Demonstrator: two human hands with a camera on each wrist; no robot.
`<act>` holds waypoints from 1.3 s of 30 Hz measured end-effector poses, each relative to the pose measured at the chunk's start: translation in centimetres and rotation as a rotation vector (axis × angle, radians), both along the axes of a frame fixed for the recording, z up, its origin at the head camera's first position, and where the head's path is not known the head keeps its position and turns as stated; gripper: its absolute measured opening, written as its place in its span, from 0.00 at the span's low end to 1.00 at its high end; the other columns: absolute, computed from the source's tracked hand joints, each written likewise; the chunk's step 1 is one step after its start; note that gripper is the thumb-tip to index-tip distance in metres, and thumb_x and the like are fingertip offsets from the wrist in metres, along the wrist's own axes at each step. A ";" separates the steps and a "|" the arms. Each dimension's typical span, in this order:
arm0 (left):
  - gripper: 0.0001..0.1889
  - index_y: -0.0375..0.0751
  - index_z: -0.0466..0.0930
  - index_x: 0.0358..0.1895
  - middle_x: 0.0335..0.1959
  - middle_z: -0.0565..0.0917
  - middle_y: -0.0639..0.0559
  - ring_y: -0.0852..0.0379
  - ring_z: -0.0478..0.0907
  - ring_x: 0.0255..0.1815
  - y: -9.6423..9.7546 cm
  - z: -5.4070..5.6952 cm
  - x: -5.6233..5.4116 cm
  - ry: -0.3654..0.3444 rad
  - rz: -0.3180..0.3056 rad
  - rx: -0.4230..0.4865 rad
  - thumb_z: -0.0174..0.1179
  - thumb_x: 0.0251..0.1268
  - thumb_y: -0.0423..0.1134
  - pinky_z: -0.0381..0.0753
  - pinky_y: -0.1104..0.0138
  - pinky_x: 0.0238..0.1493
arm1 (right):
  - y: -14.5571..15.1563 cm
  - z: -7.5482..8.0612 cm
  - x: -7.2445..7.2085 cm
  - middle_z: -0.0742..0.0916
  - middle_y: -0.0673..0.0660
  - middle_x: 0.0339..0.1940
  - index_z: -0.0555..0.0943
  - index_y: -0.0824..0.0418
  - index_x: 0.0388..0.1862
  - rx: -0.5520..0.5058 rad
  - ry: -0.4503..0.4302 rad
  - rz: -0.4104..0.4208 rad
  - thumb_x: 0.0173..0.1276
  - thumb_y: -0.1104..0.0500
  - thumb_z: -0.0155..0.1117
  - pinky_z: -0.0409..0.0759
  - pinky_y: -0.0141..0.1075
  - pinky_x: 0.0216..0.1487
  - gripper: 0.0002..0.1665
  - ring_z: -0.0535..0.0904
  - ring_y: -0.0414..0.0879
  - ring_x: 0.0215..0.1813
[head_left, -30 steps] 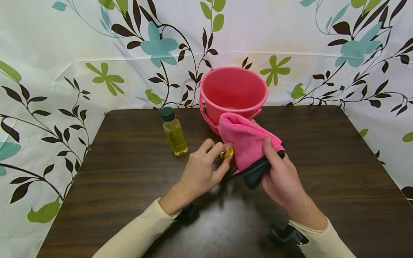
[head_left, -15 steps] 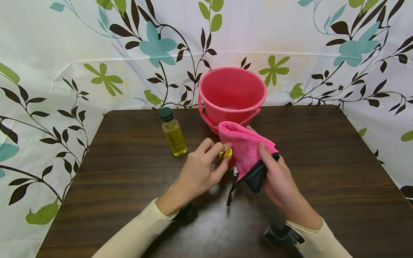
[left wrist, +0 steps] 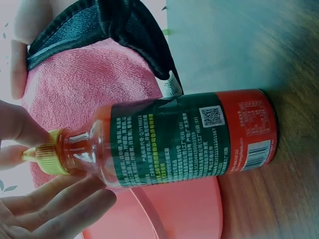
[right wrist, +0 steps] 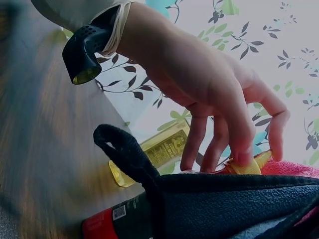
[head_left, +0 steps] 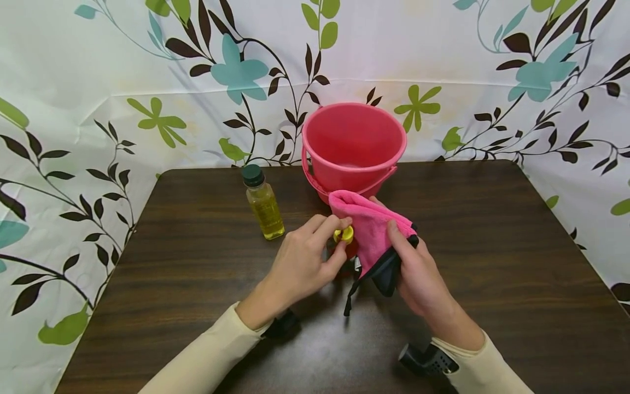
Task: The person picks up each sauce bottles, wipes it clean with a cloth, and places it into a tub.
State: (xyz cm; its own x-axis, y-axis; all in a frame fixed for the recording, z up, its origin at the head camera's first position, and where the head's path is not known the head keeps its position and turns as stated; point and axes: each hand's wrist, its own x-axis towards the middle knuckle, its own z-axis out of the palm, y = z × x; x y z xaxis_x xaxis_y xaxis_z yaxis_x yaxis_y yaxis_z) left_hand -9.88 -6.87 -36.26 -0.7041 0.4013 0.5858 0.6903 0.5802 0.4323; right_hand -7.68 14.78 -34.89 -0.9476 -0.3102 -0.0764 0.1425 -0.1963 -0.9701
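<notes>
A: Where's the sauce bottle (left wrist: 169, 139)?
B: Upright on the table (head_left: 197, 284), directly under the left hand (head_left: 305, 251); thumb and forefinger pinch its yellow cap (left wrist: 47, 157).
A: And the right hand (head_left: 420, 273)?
B: It grips a folded pink cloth (head_left: 369, 227) with dark edging, close beside the bottle. I can't tell whether cloth and bottle touch.
A: Count everything.
B: One sauce bottle, one cloth, two hands. Farther out, one pink bucket (head_left: 351, 178) behind them and one oil bottle (head_left: 267, 212) with a dark green lid (head_left: 253, 175), left of the left hand.
A: Any writing?
B: Rows of white and yellow Chinese print on the sauce bottle's dark green label (left wrist: 164, 144), too small to read surely, plus a QR code (left wrist: 213, 116) and, on the red band, a barcode (left wrist: 256, 154). The cloth's white tag (left wrist: 172, 85) and the oil bottle's markings aren't legible.
</notes>
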 end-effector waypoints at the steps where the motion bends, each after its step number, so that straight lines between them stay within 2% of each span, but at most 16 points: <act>1: 0.14 0.43 0.83 0.53 0.43 0.86 0.48 0.58 0.80 0.30 0.0 0.1 0.0 0.002 0.007 -0.009 0.68 0.65 0.36 0.85 0.70 0.33 | -0.1 0.0 0.0 0.67 0.47 0.85 0.60 0.45 0.86 -0.001 0.008 0.002 0.88 0.41 0.41 0.76 0.30 0.73 0.33 0.62 0.50 0.82; 7: 0.14 0.43 0.82 0.52 0.38 0.82 0.48 0.59 0.76 0.27 0.1 0.1 0.1 0.008 0.032 -0.029 0.70 0.65 0.37 0.81 0.71 0.31 | -0.7 -0.1 -0.1 0.66 0.45 0.87 0.60 0.47 0.87 -0.023 0.054 0.020 0.89 0.42 0.40 0.72 0.27 0.75 0.33 0.59 0.47 0.87; 13: 0.15 0.43 0.85 0.53 0.36 0.79 0.47 0.59 0.74 0.28 0.3 -0.2 0.1 0.017 0.074 -0.001 0.72 0.66 0.39 0.78 0.71 0.28 | -1.3 -0.4 0.0 0.68 0.45 0.86 0.62 0.47 0.86 0.053 0.126 0.007 0.88 0.47 0.44 0.73 0.29 0.75 0.31 0.62 0.48 0.86; 16: 0.15 0.43 0.85 0.53 0.36 0.79 0.47 0.59 0.75 0.27 0.4 -0.3 0.2 0.014 0.080 0.019 0.73 0.66 0.39 0.79 0.72 0.28 | -1.7 -0.5 -0.1 0.68 0.44 0.86 0.62 0.49 0.86 0.073 0.162 0.005 0.88 0.49 0.45 0.71 0.27 0.76 0.31 0.61 0.46 0.87; 23: 0.16 0.43 0.85 0.54 0.37 0.84 0.46 0.55 0.82 0.30 0.4 -0.2 0.1 0.009 0.076 0.074 0.74 0.64 0.38 0.87 0.69 0.33 | -2.3 -0.9 -0.2 0.67 0.42 0.86 0.61 0.50 0.86 0.090 0.188 0.016 0.89 0.48 0.44 0.66 0.24 0.77 0.32 0.58 0.42 0.88; 31: 0.18 0.43 0.85 0.55 0.39 0.85 0.47 0.56 0.84 0.32 0.5 -0.2 0.1 0.038 0.084 0.080 0.75 0.63 0.38 0.88 0.67 0.35 | -3.2 -1.8 -0.4 0.66 0.38 0.86 0.62 0.49 0.86 0.118 0.216 0.008 0.89 0.47 0.44 0.62 0.22 0.80 0.31 0.57 0.37 0.87; 35: 0.18 0.43 0.85 0.55 0.39 0.86 0.47 0.56 0.83 0.32 0.5 -0.2 0.1 0.030 0.079 0.075 0.75 0.63 0.38 0.88 0.68 0.35 | -3.5 -2.2 -0.5 0.67 0.37 0.85 0.62 0.49 0.86 0.138 0.214 -0.002 0.88 0.47 0.45 0.62 0.22 0.79 0.31 0.57 0.35 0.87; 39: 0.17 0.43 0.85 0.54 0.38 0.85 0.47 0.57 0.83 0.31 0.5 -0.3 0.1 0.028 0.075 0.073 0.75 0.63 0.38 0.87 0.69 0.34 | -3.5 -2.8 -0.6 0.70 0.39 0.84 0.65 0.51 0.84 0.185 0.205 -0.030 0.88 0.46 0.45 0.66 0.23 0.77 0.31 0.63 0.36 0.84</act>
